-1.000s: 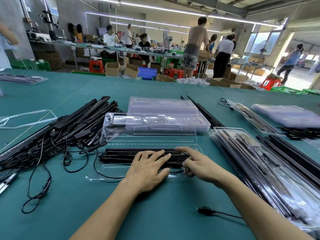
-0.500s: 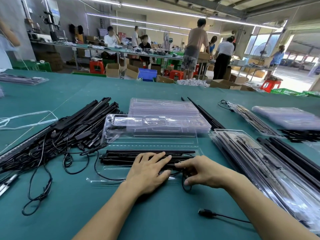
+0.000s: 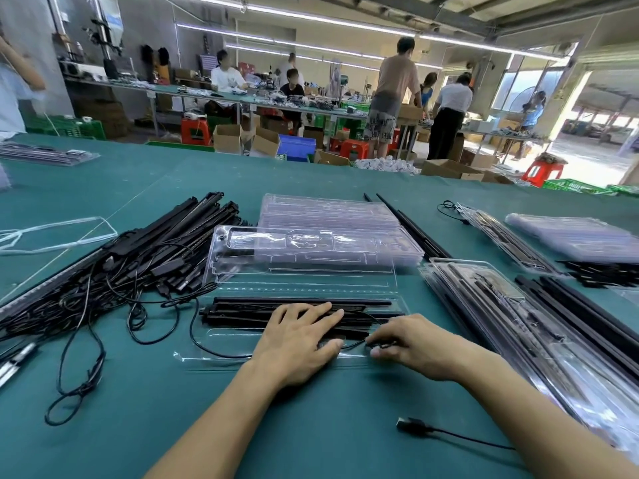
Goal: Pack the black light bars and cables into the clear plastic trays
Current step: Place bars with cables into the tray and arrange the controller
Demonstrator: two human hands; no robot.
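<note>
An open clear plastic tray [image 3: 221,344] lies on the green table in front of me, its lid [image 3: 301,257] folded back. Black light bars [image 3: 242,311] lie side by side in the tray's near half. My left hand [image 3: 297,337] presses flat on the bars, fingers straight. Just to its right, my right hand [image 3: 411,344] pinches a thin black cable [image 3: 354,344] at the tray's right end. The cable loops out of the tray on the left [image 3: 211,350].
A heap of loose light bars and tangled cables [image 3: 131,267] fills the left. Empty trays are stacked behind [image 3: 328,210]. Packed trays [image 3: 501,323] and more bars [image 3: 581,309] lie at the right. A loose cable plug [image 3: 411,426] sits near my right forearm.
My right hand has curled its fingers onto the cable at the tray's right end and drawn slightly toward me. The left hand has stayed pressed on the bars.
</note>
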